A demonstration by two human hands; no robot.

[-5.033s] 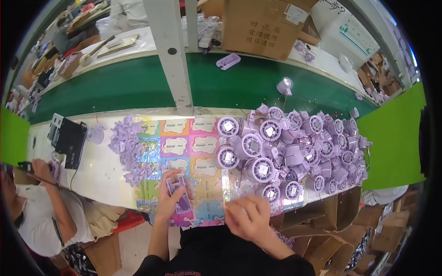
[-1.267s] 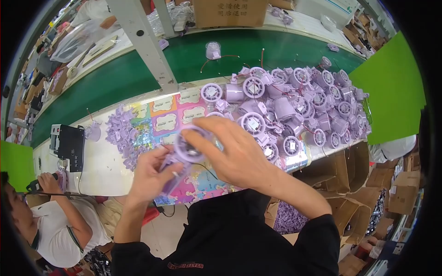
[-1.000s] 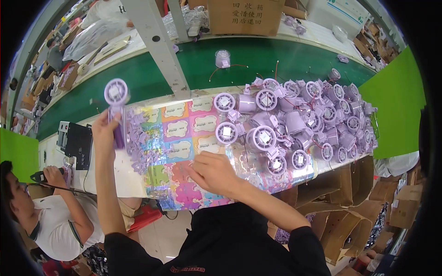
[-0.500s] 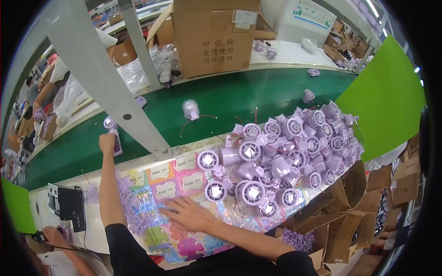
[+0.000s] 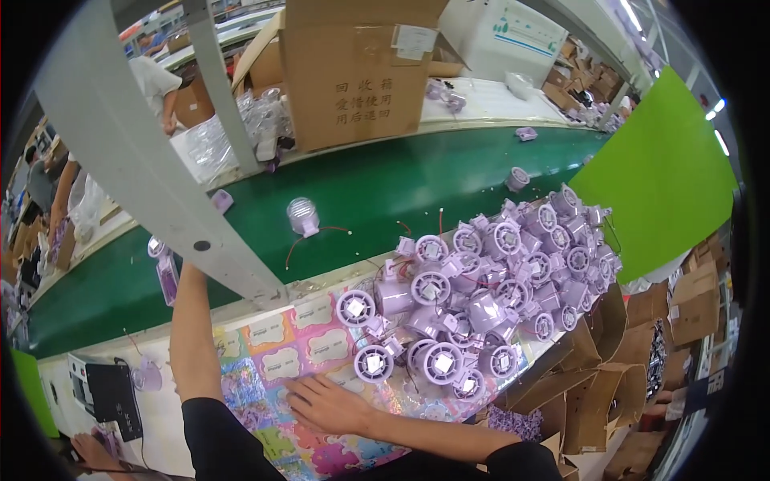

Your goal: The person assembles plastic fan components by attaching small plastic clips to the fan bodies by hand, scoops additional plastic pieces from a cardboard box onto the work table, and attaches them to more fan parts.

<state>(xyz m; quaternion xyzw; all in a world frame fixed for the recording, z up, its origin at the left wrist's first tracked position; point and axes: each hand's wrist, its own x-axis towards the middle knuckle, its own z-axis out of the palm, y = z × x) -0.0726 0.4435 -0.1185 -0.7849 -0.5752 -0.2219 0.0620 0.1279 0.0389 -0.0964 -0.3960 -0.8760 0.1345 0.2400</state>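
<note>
My right hand (image 5: 330, 406) lies flat with fingers spread on colourful printed sheets (image 5: 281, 365), holding nothing. My left forearm (image 5: 195, 337) reaches forward to the green conveyor belt (image 5: 249, 248). A grey post covers the left hand's fingers. Just left of that wrist, a lilac handheld fan body (image 5: 167, 276) lies on the belt, apart from the arm. Beyond the post, a lilac fan head with a clear ribbed cover (image 5: 303, 215) rests on the belt, its red wire trailing. To the right, a large heap of lilac fan housings (image 5: 485, 309) covers the bench.
The slanting grey post (image 5: 172, 172) stands between me and the belt. A large cardboard box (image 5: 353, 48) is behind the belt. Green panel (image 5: 650, 176) and open cartons (image 5: 597, 401) are at right. A black device (image 5: 108, 397) sits left, near another person's hand (image 5: 96, 451).
My left hand has come away from the handheld fan and moved right, behind the post; the fan stays on the belt. The right hand remains flat on the sheets. The whole view has shifted slightly.
</note>
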